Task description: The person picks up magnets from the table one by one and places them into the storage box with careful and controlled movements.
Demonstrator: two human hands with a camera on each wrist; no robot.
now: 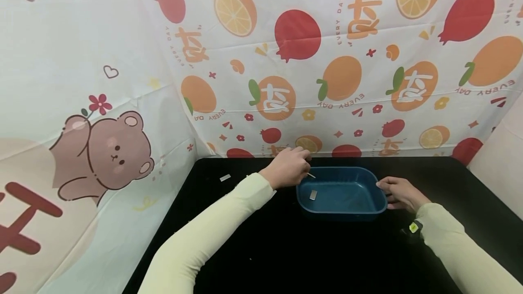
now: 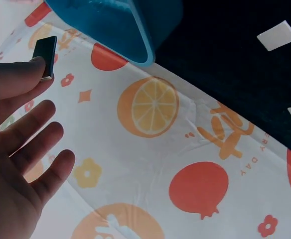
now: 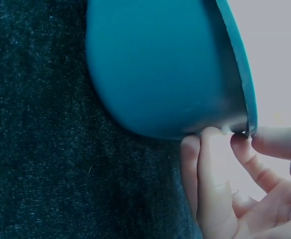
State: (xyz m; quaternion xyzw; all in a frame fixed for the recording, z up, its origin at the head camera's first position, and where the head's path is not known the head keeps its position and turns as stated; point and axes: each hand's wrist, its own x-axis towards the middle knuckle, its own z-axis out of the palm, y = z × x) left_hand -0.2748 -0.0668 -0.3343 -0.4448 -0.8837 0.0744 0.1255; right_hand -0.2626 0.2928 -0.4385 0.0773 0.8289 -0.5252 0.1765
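My left hand [image 1: 288,167] is over the left end of a blue plastic basin [image 1: 351,195]. Between thumb and forefinger it pinches a small flat rectangular tile [image 2: 45,54], its dark face showing in the left wrist view; the other fingers are spread. Another small silvery tile [image 1: 313,195] lies on the basin's floor near the left end. At the basin's right end, my right hand [image 1: 402,193] pinches the rim [image 3: 250,94] between thumb and forefinger, with other fingertips [image 3: 190,144] against the outer wall.
On the black tabletop [image 1: 261,248], left of the basin, lies a pale rectangular tile [image 1: 225,178]. The left wrist view shows a white tile [image 2: 278,36] and part of another at the frame's edge. A fruit-printed cloth [image 1: 298,80] hangs behind the table, a bear-printed one [image 1: 118,149] at left.
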